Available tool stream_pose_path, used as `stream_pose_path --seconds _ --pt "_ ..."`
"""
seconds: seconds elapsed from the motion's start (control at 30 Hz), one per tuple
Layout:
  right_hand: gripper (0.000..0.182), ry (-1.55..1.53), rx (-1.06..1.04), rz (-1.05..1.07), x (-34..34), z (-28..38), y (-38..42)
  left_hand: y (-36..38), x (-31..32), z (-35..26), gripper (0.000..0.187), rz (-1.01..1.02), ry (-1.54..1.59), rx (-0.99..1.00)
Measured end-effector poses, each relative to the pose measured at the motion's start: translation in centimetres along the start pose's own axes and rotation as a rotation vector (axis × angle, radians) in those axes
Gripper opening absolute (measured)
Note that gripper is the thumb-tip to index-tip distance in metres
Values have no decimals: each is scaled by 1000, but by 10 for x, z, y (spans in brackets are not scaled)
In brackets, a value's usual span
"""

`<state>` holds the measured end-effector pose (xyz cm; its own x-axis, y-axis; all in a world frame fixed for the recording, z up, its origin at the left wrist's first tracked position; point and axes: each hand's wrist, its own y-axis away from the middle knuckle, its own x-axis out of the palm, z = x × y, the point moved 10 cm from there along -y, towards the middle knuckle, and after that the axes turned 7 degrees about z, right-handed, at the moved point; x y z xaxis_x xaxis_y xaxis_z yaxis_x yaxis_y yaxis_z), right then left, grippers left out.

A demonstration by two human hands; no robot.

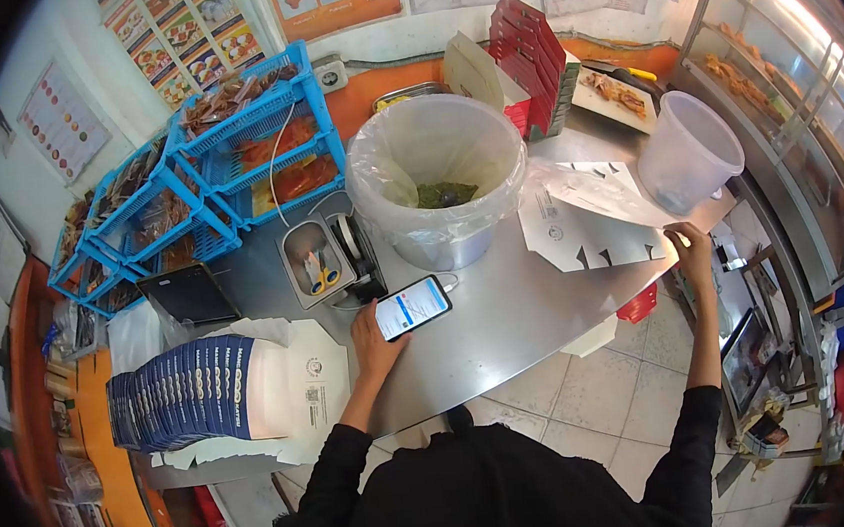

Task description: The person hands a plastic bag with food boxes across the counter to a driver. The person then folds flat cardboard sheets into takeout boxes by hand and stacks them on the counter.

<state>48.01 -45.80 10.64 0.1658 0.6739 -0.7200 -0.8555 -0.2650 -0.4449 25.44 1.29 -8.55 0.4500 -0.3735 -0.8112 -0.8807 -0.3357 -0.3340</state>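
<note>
My left hand (379, 340) is closed on the left edge of a smartphone (413, 306) with a lit screen, its thumb along the lower side. A white cable runs to the phone's right end. At the right edge of the metal table, my right hand (691, 248) has curled fingers by a flat white cardboard box (579, 225) and the end of a clear plastic sheet (601, 188); what they grip, if anything, is hidden. Between and beyond my hands stands a large bucket (440, 237) lined with clear plastic, with something green at its bottom.
A smaller translucent bucket (690, 152) stands at the back right, near a tray of fried food (614, 101). Blue crates (256, 142) hold packets at the left. Folded blue boxes (188, 394) sit front left. Scissors (325, 280) rest in a metal container (305, 249).
</note>
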Motion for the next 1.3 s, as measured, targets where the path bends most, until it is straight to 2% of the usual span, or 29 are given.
stream_pose_path --seconds 0.07,0.13,0.27,0.3,0.33,0.4,0.43,0.47,0.5,0.53,0.57,0.6,0.63,0.67,0.73,0.77,0.8,0.87,0.93,1.0,1.07,1.1,1.13,1.2,1.23,1.3 --pt "11 7 -8 11 -3 -13 0 1 4 -8 90 -20 12 -3" --pt "13 -101 54 -278 -33 -31 5 3 8 -10 91 -33 19 -31" --pt "14 -158 98 -336 -44 -31 12 1 12 -12 91 -61 -17 -32" --pt "14 -140 61 -419 -54 -8 20 0 13 -13 89 -59 -29 -34" --pt "14 -139 55 -414 -54 14 27 2 14 -14 86 -57 -41 -37" --pt "12 -176 -200 -502 -60 78 55 8 15 -45 83 8 -11 -58" --pt "12 1 -370 -451 -51 121 71 10 15 -66 80 76 17 -69" --pt "12 182 -535 -396 -35 162 91 15 25 -96 77 296 437 0" --pt "14 53 -554 -301 -8 171 110 27 30 -133 75 518 859 71" --pt "13 40 -441 -110 22 180 127 33 26 -148 75 524 863 73" --pt "16 202 -628 -111 41 222 151 45 30 -167 69 631 1389 -12" --pt "23 226 -619 -25 68 234 177 56 25 -190 63 724 1915 -111" --pt "26 217 -656 24 87 253 200 63 20 -182 48 589 1766 -478" --pt "29 209 -692 75 100 265 217 56 -1 -182 42 532 1605 -403" --pt "31 152 -607 100 112 257 225 75 9 -162 39 541 1640 -544" --pt "31 161 -592 244 119 258 225 86 17 -152 39 550 1641 -548" --pt "37 7 -553 335 120 258 224 91 24 -134 39 495 1594 -565" --pt "48 -171 -411 256 118 226 219 96 24 -113 39 442 1548 -558" --pt "76 -201 -118 15 128 162 199 108 18 -105 39 461 1548 -472" --pt "102 -509 216 89 149 142 177 128 17 -98 40 507 1536 -471" --pt "113 -831 357 225 191 151 167 149 14 -98 33 592 1409 -481" --pt "114 -629 93 152 188 182 151 150 7 -101 35 611 1279 -355" --pt "103 -575 102 161 197 189 149 154 4 -97 35 599 1280 -350" --pt "71 -519 220 336 204 193 143 156 -12 -98 37 621 1138 -211" --pt "71 -520 213 335 205 186 136 159 -22 -92 36 631 1126 -319" --pt "36 -316 187 227 202 148 114 159 -38 -80 35 627 1203 -405"
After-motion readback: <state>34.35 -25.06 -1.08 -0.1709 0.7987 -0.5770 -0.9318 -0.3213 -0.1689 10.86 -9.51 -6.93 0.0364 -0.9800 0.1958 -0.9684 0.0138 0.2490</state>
